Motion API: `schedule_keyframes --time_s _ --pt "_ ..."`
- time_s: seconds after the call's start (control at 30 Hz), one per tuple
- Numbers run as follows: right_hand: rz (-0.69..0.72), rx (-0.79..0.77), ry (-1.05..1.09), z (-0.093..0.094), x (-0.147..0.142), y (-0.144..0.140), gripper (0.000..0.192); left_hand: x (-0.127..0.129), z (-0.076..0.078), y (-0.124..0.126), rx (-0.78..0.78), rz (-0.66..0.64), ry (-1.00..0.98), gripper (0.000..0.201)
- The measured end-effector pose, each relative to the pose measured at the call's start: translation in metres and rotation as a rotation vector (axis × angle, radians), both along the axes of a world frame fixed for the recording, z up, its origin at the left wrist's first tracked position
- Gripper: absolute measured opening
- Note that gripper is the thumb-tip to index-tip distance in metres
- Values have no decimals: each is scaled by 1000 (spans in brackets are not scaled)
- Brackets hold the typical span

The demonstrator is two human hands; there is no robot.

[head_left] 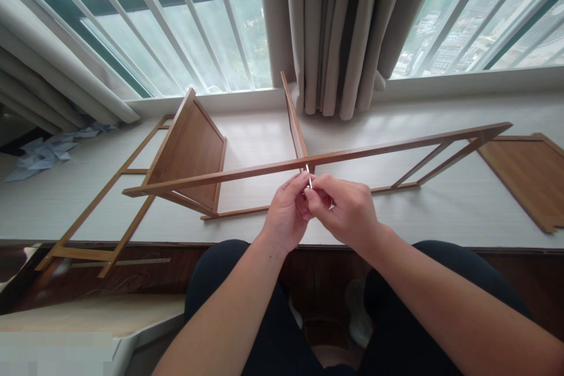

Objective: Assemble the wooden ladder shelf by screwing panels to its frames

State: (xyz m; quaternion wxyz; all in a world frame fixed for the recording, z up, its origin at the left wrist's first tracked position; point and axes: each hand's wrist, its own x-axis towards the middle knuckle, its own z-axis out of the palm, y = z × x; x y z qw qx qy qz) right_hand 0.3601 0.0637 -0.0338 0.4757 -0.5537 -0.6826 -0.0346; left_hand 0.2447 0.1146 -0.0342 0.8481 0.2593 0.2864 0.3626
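Just in front of the wooden frame, my left hand and my right hand come together with fingers pinched. Between their fingertips is a thin, silver metal rod, held roughly upright; whether it is a screw or a tool, I cannot tell. Behind the fingertips, the frame's long rail meets a narrow wooden panel that points toward the window. A broader wooden panel stands upright at the left end of the frame.
On the pale window ledge, a wooden ladder-like frame leans at left and a flat wooden panel lies at right. Crumpled papers are at far left. Curtains hang behind. My knees are below the ledge.
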Motion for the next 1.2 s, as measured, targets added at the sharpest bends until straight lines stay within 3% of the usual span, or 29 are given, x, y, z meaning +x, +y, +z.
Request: schedule_keyframes --time_s 1.2 --pt "12 -34 36 -1 0 -2 18 0 -1 -1 22 -3 1 34"
